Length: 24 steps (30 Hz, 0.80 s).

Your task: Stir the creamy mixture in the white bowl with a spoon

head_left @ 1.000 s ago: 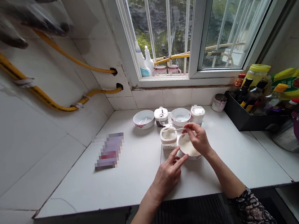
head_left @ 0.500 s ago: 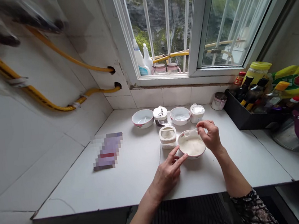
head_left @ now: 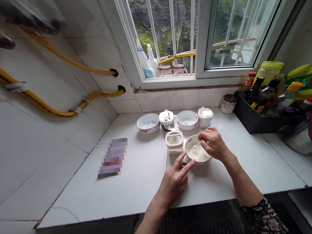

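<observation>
A white bowl [head_left: 192, 141] on the counter holds a pale cream, powder-like substance [head_left: 197, 155]. My right hand [head_left: 214, 146] is closed on the handle of a small white spoon [head_left: 198, 143], whose tip is down in that substance; the fingers cover most of the handle. Spread fingers of my left hand [head_left: 177, 178] touch the bowl's near left rim without wrapping around it. Left of this bowl stands a white lidded jar [head_left: 175, 147] with a clear window in its top.
Behind are two more white bowls [head_left: 148, 123] and two white jars [head_left: 205, 117]. A black bin of bottles [head_left: 251, 120] and a steel pot [head_left: 298, 143] with a purple handle stand right. A blurred purple packet [head_left: 112, 158] lies left. The window [head_left: 202, 73] is behind the counter [head_left: 141, 183].
My right hand has moved left and inward over the bowl, bringing the spoon down into the pale substance. My left hand stays at the rim.
</observation>
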Tool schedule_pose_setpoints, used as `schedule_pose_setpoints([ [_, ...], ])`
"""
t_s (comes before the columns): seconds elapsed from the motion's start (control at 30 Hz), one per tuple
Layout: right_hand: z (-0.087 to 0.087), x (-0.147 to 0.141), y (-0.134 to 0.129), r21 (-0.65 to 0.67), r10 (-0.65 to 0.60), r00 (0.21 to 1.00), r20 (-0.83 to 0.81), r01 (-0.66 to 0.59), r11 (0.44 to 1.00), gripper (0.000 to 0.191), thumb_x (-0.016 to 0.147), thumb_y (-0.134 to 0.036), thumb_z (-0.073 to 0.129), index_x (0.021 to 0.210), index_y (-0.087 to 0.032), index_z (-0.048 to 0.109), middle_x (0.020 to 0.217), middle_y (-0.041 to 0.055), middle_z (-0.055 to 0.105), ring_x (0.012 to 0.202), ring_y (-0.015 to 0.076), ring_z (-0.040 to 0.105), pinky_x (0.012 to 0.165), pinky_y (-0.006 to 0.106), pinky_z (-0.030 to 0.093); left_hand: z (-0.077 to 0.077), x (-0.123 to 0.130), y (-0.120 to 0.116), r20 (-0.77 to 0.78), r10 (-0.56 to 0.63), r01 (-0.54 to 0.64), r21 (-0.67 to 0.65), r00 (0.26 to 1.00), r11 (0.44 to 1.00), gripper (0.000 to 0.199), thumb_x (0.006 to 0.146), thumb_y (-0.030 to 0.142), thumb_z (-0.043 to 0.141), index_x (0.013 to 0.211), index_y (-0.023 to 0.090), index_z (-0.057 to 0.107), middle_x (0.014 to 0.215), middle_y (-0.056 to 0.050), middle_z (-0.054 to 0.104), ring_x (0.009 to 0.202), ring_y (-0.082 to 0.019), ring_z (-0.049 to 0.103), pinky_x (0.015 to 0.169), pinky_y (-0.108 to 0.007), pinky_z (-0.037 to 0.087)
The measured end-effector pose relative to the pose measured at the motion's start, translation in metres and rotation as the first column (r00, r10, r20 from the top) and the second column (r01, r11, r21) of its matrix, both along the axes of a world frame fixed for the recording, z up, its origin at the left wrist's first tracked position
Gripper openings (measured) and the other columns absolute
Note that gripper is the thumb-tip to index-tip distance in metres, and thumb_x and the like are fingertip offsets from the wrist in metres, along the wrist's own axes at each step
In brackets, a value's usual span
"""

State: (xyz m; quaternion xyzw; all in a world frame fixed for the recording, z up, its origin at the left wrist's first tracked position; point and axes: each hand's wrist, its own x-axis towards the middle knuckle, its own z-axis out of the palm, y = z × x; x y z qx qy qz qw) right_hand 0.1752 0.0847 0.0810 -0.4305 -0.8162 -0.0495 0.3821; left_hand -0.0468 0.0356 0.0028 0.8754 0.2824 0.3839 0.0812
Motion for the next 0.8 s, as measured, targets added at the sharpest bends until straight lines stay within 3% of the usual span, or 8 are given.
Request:
schedule_pose_setpoints([
  [0.23, 0.010, 0.018, -0.003, 0.048, -0.163, 0.980, 0.112, 0.159, 0.986, 0.018, 0.077, -0.008, 0.047, 0.065, -0.021, 0.052, 0.053, -0.0022, 0.052, 0.055, 0.0156, 0.043, 0.086, 0.035, 0.036, 0.001, 0.000, -0.001, 0.000, 0.006, -0.006, -0.014, 1.000, 1.000, 0.068, 0.082, -0.005, 0.040, 0.143, 0.025, 0.045, 0.150, -0.015, 0.038, 0.102, -0.017, 0.067, 0.085, -0.033, 0.061],
  [0.43, 0.007, 0.010, -0.004, -0.053, -0.039, 0.998, 0.050, 0.042, 0.998, 0.020, 0.076, -0.008, 0.044, 0.064, -0.022, 0.052, 0.052, -0.0041, 0.052, 0.051, 0.0140, 0.041, 0.085, 0.034, 0.038, 0.001, 0.001, -0.001, 0.013, -0.003, 0.003, -0.021, 1.000, 1.000, 0.068, 0.081, -0.006, 0.039, 0.142, 0.024, 0.046, 0.150, -0.016, 0.037, 0.103, -0.017, 0.067, 0.085, -0.033, 0.061],
  [0.6, 0.009, 0.011, -0.004, -0.023, -0.062, 0.997, -0.044, 0.061, 0.998, 0.018, 0.076, -0.008, 0.045, 0.067, -0.022, 0.052, 0.055, -0.0041, 0.054, 0.052, 0.0138, 0.045, 0.085, 0.035, 0.039, 0.001, 0.000, -0.001, 0.014, -0.011, 0.011, -0.013, 1.000, 1.000, 0.069, 0.081, -0.006, 0.039, 0.142, 0.025, 0.046, 0.150, -0.016, 0.037, 0.102, -0.017, 0.067, 0.085, -0.034, 0.061],
  [0.8, 0.008, 0.012, -0.003, -0.136, -0.042, 0.983, -0.179, 0.018, 0.991, 0.017, 0.077, -0.012, 0.044, 0.068, -0.023, 0.054, 0.060, -0.0030, 0.059, 0.057, 0.0151, 0.051, 0.085, 0.035, 0.040, 0.003, 0.000, -0.001, -0.002, 0.000, 0.000, -0.008, 1.000, 1.000, 0.069, 0.082, -0.004, 0.040, 0.145, 0.026, 0.043, 0.150, -0.016, 0.038, 0.101, -0.017, 0.068, 0.083, -0.031, 0.061],
])
